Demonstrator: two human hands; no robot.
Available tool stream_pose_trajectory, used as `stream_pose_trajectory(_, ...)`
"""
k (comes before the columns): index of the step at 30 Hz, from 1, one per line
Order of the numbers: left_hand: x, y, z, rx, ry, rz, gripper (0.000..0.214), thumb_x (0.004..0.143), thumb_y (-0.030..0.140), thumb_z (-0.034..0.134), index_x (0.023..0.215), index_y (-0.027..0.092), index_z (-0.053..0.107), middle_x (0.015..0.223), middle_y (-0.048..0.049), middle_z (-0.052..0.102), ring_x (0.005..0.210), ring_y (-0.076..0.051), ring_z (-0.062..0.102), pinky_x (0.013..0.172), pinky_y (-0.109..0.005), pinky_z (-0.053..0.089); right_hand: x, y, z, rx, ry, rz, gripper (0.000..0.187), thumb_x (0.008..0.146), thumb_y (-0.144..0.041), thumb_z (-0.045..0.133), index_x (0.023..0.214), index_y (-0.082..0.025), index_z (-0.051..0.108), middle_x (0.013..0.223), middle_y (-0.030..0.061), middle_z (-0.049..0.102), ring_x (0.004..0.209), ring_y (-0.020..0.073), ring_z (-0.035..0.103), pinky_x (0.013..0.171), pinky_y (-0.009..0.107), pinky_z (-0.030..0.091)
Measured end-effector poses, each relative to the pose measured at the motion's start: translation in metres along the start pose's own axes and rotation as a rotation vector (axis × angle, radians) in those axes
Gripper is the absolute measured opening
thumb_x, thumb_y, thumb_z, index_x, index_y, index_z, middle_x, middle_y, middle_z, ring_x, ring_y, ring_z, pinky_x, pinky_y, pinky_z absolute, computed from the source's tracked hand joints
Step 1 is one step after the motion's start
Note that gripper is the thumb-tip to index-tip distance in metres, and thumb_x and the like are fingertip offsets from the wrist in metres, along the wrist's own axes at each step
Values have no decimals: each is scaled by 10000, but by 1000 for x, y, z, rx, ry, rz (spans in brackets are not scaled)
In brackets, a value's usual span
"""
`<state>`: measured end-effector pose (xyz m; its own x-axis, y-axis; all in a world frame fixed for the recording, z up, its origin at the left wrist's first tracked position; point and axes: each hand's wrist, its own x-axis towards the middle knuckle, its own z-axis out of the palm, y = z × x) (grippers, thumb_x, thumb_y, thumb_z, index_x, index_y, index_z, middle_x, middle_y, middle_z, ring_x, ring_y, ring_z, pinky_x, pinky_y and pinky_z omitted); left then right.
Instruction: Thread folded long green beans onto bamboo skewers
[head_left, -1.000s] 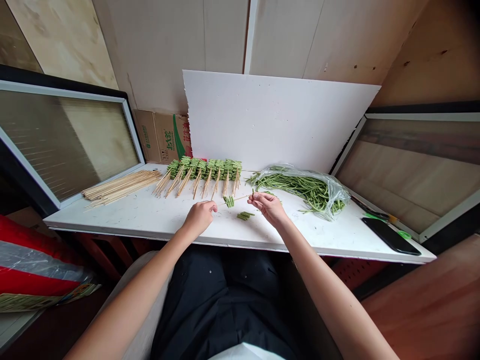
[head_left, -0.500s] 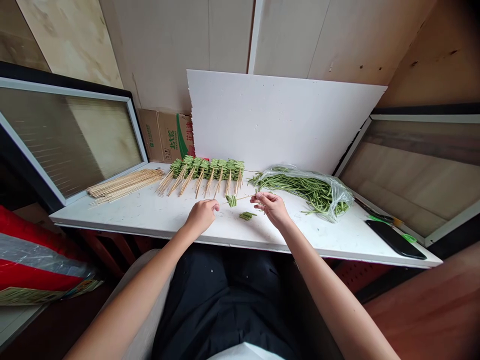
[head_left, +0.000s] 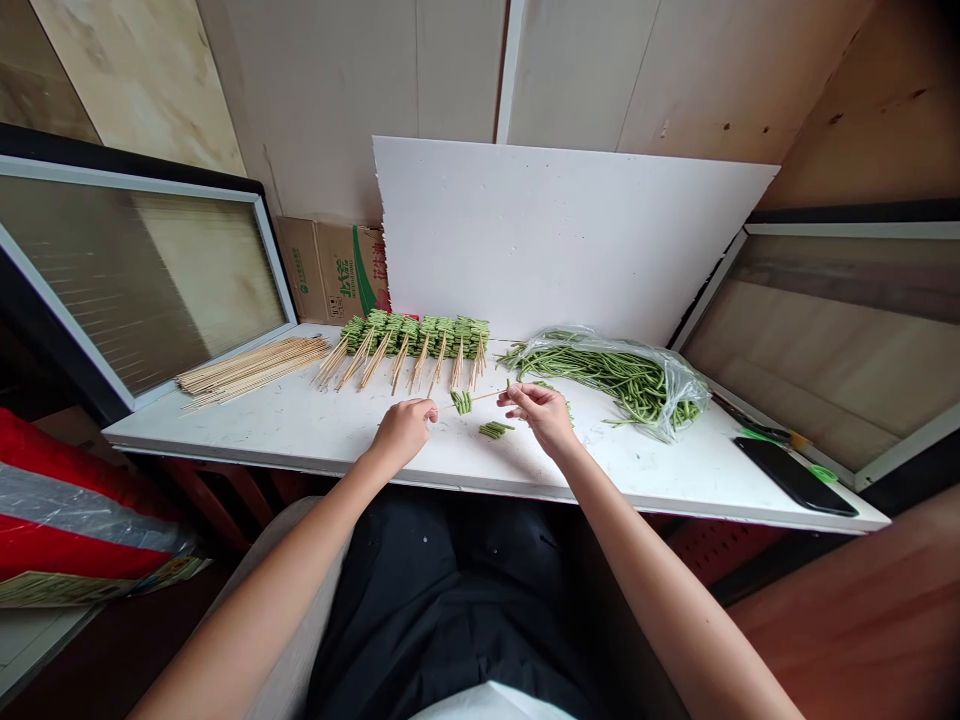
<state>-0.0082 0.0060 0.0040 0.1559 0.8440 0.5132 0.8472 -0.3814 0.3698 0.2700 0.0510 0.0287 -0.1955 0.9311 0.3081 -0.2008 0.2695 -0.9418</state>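
Note:
My left hand (head_left: 406, 432) is closed around one end of a thin bamboo skewer (head_left: 489, 396). Several short green bean pieces (head_left: 460, 402) are threaded side by side on it, between my hands. With fingertips pinched at the skewer's other end, my right hand (head_left: 541, 414) holds a small green bean piece (head_left: 508, 383), mostly hidden by the fingers. A small pile of cut bean pieces (head_left: 495, 430) lies on the white table (head_left: 450, 455) just below the skewer. More green bits show partly behind my right hand.
Finished bean skewers (head_left: 420, 338) stand stacked at the back, sticks toward me. Left of them lies a heap of bare skewers (head_left: 255, 368). Long beans (head_left: 607, 370) spill from a clear plastic bag (head_left: 679, 385) at right. A black phone (head_left: 793, 476) lies near the right edge.
The threaded bean pieces and skewer have shifted very slightly left, along with my right hand. Both hands keep their grip.

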Motion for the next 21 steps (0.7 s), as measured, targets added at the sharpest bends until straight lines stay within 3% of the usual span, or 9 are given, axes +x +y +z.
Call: stream_pose_trajectory(21,-1,-4,-1,12,9,5,354,731,-34,467,823,202,715,827,-54,753,803,-223,697,737,-294,525,-6,5,7,-55,7,-68,374,781,-569,851,884,-211,818,872,85,792,860,241,749,699,340,625)
